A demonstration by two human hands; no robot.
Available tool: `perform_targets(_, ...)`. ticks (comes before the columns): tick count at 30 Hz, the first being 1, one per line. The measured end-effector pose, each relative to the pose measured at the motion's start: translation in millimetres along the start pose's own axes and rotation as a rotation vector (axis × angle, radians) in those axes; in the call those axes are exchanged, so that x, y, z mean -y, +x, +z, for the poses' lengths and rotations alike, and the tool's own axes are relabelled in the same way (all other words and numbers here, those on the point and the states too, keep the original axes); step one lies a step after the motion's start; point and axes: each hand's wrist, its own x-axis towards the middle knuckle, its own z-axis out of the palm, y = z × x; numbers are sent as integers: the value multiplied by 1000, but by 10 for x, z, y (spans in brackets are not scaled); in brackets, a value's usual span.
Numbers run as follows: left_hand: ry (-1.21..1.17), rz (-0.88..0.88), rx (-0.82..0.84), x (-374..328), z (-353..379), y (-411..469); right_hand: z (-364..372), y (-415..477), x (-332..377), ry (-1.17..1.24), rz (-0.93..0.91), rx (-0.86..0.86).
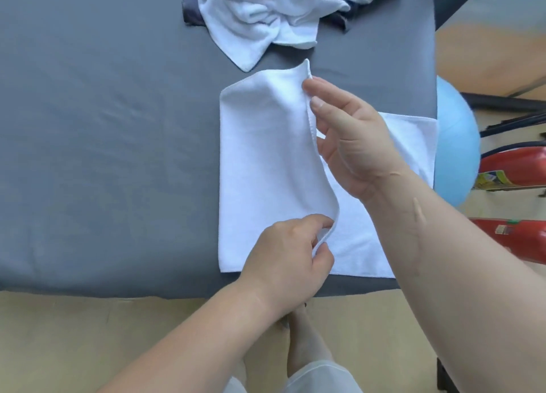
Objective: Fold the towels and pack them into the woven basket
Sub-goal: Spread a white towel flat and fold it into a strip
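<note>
Grey table (88, 126), half-folded white towel (266, 156), left hand (289, 253) and right hand (354, 144) pinching its lifted edge

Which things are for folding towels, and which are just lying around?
For the job: towel, pinched by left hand and right hand; towel pile. No basket in view.
Lying about: ball; extinguishers.

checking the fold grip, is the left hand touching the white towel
Touching. The head view shows the left hand pinching the lifted edge of the white towel between thumb and fingers.
</note>
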Motion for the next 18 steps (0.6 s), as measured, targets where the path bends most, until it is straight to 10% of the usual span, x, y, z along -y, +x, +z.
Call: perform_targets(18,144,58,187,-847,1217,676,-1854,-401,385,68,46,-145)
